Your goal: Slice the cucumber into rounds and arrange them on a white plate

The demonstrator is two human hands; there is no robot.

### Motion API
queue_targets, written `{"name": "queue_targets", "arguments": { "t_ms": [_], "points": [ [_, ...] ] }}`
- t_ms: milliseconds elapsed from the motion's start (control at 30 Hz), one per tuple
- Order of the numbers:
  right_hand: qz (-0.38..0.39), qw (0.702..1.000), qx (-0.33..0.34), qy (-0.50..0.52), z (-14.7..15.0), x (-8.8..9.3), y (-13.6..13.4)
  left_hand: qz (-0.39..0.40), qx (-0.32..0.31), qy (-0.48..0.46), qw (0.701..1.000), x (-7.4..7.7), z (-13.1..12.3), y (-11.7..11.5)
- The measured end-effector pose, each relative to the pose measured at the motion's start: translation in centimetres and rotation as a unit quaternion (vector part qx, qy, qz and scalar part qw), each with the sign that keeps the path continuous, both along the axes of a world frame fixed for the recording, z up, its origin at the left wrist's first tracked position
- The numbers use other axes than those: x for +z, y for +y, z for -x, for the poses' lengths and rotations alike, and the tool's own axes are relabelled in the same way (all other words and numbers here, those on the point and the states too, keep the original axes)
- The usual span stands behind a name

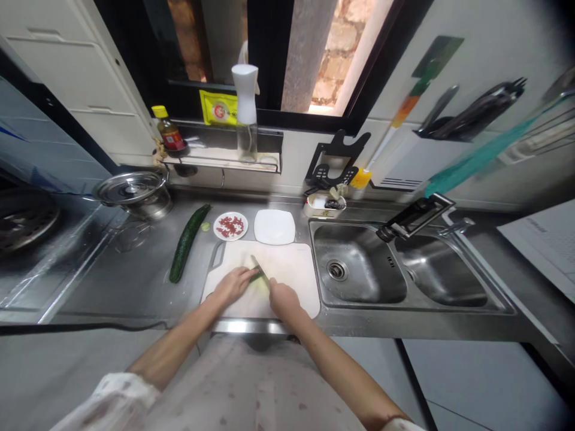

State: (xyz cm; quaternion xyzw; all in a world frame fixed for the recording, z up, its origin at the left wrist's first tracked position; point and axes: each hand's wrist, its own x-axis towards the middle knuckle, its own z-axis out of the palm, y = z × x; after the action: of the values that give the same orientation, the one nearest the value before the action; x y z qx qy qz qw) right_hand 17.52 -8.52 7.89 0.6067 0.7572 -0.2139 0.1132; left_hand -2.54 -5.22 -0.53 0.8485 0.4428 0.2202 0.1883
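My right hand [284, 301] is wrapped round the handle of a kitchen knife [260, 269], its blade slanting up and left over a white cutting board [294, 263]. With bent fingers, my left hand [233, 285] presses on a dark green piece of cucumber [256, 277] beside the blade. Some pale green cut cucumber lies just under the knife, partly hidden. Behind the board stand a small white plate [230, 218] with chopped red bits and a bare white square plate [275, 226]. A whole cucumber [186, 245] lies left of the board, a small green end piece near its tip.
A double steel sink [359, 263] with a black faucet [415, 216] is at the right. A lidded steel pot [135, 194] stands back left, near the stove [27, 218]. On the wall shelf [215, 160] are a sauce bottle [169, 129] and a spray bottle [246, 114].
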Motion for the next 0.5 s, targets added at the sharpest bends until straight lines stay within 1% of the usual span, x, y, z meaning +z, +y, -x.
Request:
{"name": "queue_targets", "arguments": {
  "t_ms": [133,367,500],
  "points": [
    [0.014,1.000,-0.005,0.005,0.23,0.31,0.50,-0.004,0.001,0.002,1.000,-0.18,-0.04,-0.02],
    [0.001,1.000,-0.002,0.012,-0.62,-0.41,-0.34,0.005,0.001,-0.006,1.000,0.04,-0.09,-0.08],
    [0.006,1.000,0.005,0.006,-0.57,-0.21,-0.25,0.017,0.000,-0.008,1.000,0.13,-0.11,-0.02]
  ]
}}
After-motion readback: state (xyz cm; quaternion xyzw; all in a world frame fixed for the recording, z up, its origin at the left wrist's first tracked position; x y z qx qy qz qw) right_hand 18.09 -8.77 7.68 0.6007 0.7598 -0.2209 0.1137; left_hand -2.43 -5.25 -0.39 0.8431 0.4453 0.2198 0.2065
